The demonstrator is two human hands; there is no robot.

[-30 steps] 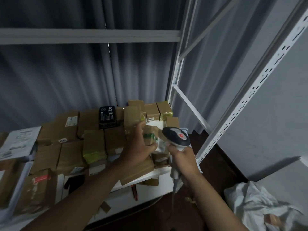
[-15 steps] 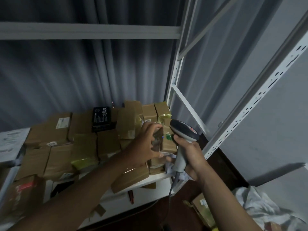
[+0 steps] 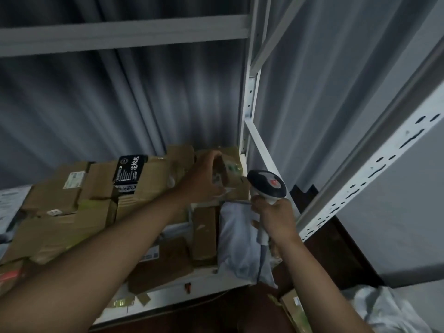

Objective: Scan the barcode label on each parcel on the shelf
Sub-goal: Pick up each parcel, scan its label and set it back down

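From the head camera, our left hand grips a small brown parcel at the shelf's back right corner, atop the stack. Our right hand clenches the scanner handle, its head just right of that parcel, so we judge the right hand needs only tilt leftward.

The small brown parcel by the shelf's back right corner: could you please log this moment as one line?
left hand: holds small brown parcel | right hand: grips scanner | scanner head: beside parcel | stage: scanning
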